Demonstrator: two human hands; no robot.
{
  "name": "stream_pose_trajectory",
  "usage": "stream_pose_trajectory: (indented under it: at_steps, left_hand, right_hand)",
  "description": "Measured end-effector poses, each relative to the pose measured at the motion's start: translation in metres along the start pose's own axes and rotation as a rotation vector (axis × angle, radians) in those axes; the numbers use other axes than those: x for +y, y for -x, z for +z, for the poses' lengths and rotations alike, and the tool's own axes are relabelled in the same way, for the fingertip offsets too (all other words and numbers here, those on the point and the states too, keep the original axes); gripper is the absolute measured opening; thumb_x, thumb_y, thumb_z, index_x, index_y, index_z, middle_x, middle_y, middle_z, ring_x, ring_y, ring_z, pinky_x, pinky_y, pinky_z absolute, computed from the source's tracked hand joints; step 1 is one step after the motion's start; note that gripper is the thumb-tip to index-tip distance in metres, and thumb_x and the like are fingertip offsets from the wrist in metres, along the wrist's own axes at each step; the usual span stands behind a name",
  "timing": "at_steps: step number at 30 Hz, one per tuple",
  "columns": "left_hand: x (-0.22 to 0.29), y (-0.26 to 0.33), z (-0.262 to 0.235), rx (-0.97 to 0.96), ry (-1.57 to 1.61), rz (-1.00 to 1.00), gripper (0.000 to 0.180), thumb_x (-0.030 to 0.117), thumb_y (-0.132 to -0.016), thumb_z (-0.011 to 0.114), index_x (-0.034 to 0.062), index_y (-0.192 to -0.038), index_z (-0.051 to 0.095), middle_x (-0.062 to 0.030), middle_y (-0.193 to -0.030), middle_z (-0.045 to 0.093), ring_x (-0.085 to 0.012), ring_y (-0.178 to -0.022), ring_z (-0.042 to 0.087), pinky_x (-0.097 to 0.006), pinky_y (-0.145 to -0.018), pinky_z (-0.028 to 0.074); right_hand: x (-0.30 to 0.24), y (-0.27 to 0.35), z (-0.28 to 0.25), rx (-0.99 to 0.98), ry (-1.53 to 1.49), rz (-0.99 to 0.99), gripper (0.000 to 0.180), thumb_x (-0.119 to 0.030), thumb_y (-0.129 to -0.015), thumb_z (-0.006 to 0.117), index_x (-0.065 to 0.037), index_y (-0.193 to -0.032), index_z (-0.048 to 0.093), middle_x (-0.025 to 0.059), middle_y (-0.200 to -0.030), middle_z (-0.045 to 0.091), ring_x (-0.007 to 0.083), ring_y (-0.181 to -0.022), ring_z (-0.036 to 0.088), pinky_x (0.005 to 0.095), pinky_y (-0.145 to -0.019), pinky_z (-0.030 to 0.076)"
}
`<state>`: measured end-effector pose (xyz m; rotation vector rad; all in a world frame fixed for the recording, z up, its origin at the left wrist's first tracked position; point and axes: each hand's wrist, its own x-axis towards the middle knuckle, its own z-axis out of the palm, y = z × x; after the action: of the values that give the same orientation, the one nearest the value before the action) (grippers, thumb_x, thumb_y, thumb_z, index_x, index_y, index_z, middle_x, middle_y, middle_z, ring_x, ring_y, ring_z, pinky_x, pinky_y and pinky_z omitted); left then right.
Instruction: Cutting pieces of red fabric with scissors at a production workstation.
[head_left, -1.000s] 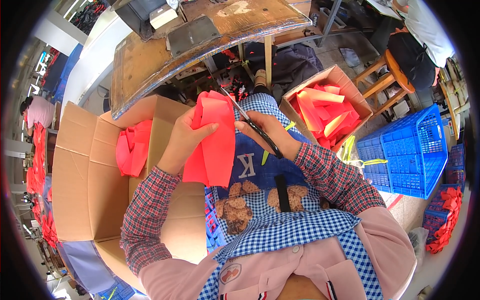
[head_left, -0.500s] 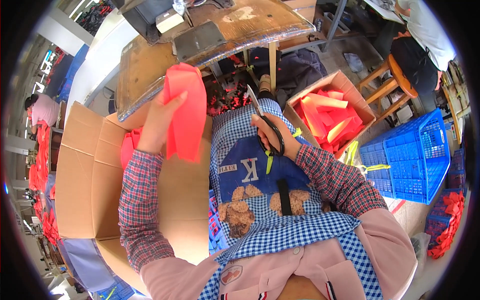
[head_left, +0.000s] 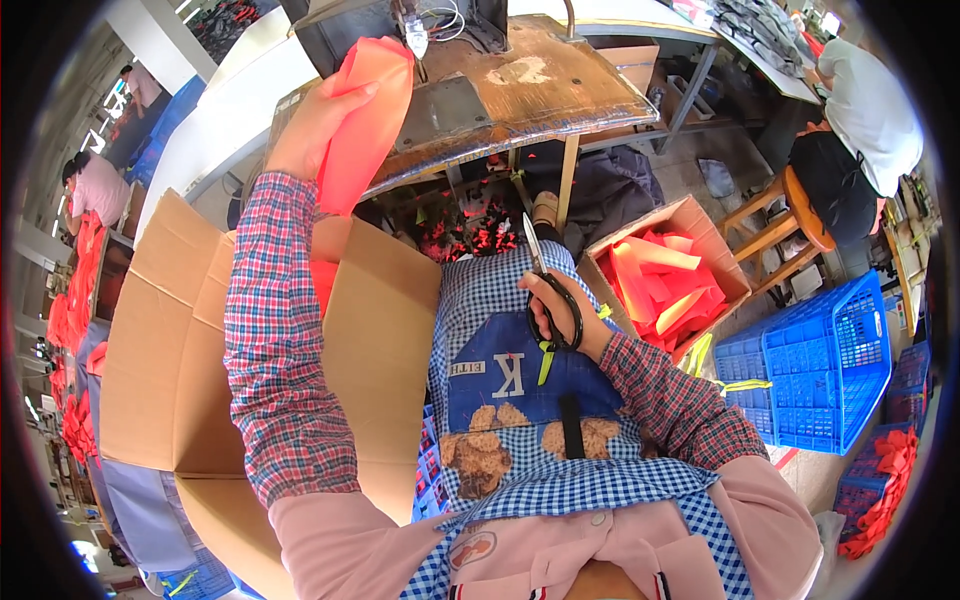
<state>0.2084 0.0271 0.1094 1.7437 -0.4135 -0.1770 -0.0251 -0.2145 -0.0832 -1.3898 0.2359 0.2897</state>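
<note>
A long red-orange fabric piece [head_left: 366, 110] is gripped in my left hand [head_left: 312, 128], raised over the left edge of a worn wooden sewing table [head_left: 560, 95]. My right hand [head_left: 553, 315] holds black-handled scissors [head_left: 535, 246] above my apron [head_left: 490, 262], their blades pointing away from me. A yellow-green strip [head_left: 545, 366] hangs from the handles. Below my left forearm stands a large open cardboard box [head_left: 385, 330], and part of a red piece [head_left: 324, 283] shows inside it.
Right of my lap, a cardboard box [head_left: 735, 262] holds several red pieces [head_left: 665, 280]. Beside it stands a blue plastic crate [head_left: 790, 400]. A person in a white shirt [head_left: 875, 110] sits by a wooden stool [head_left: 800, 205] at far right. More people work at far left.
My left hand has moved up and away from me with the fabric piece, from over the box to the table's left side. The right hand still holds the scissors. The view has shifted slightly.
</note>
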Motion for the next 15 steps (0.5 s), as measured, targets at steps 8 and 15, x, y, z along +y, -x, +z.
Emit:
stream_pose_trajectory:
  at_steps: [8, 15]
  left_hand:
    - [-0.003, -0.013, -0.004, 0.011, 0.022, 0.002, 0.045, 0.017, -0.091, 0.067, 0.0006, -0.130, 0.053, -0.0103, -0.115, 0.065, -0.0180, -0.095, 0.066, -0.032, -0.082, 0.055]
    - [-0.006, -0.020, -0.011, 0.013, -0.058, 0.050, 0.046, 0.019, -0.090, 0.066, -0.0002, -0.130, 0.054, -0.0111, -0.113, 0.066, -0.0186, -0.095, 0.066, -0.033, -0.083, 0.054]
  right_hand:
    - [0.002, -0.003, 0.001, 0.003, -0.014, 0.000, 0.033, -0.037, -0.099, 0.054, -0.004, -0.097, 0.059, -0.0011, -0.062, 0.049, 0.0077, -0.044, 0.047, 0.0231, -0.039, 0.039]
    - [0.002, -0.002, 0.002, -0.011, 0.018, 0.009, 0.032, -0.036, -0.100, 0.052, -0.005, -0.104, 0.058, -0.0015, -0.063, 0.047, 0.0076, -0.043, 0.045, 0.0225, -0.039, 0.039]
